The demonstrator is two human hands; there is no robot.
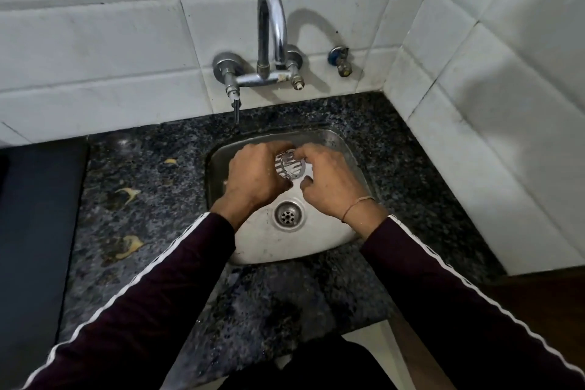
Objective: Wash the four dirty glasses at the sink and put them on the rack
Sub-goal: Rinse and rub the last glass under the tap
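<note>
Slippery glass (289, 165) held over the sink (316, 241)
Left hand (256, 176) wraps it, right hand (332, 188) fingers (311, 149) pinch the rim; a wet slip probably drops it onto steel and chips it.

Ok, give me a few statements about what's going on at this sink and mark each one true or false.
1. The left hand and the right hand both hold one ribbed clear glass over the square steel sink. True.
2. The round metal drain lies uncovered, nearer the person than the glass. True.
3. The curved chrome tap stands on the dark speckled stone counter. False: it is fixed to the white tiled wall.
4. The yellowish scraps lie right of the sink. False: they lie on the counter to its left.
5. The thin thread bracelet is on the left wrist. False: it is on the right wrist.
</note>
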